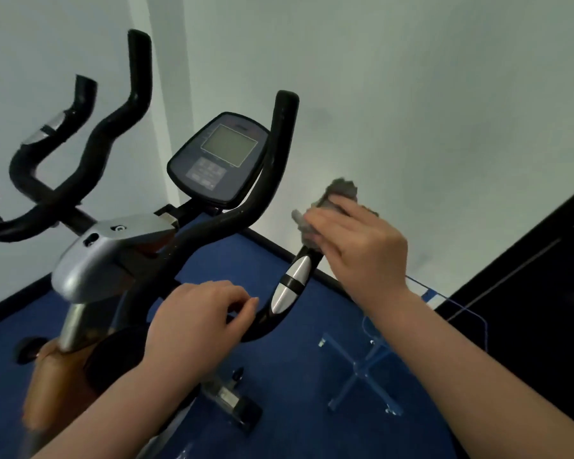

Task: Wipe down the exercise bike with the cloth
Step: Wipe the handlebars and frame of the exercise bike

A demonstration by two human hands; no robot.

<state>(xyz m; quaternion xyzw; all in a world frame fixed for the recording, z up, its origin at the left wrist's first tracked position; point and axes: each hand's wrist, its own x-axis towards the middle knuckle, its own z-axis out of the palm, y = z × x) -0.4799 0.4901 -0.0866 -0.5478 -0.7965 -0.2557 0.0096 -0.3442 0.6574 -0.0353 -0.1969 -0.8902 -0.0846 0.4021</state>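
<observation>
A person's right hand [352, 246] grips a grey cloth [340, 193] bunched over the exercise bike [212, 223]'s right handlebar tip, left hand [199, 313] curled loosely beside the bar – the loose wad could likely slip off – skipping the silver pulse sensor [290, 283] below.

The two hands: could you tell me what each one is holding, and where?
The right hand clasps the grey cloth around the handlebar's end; the left hand rests on the handlebar bend.
</observation>
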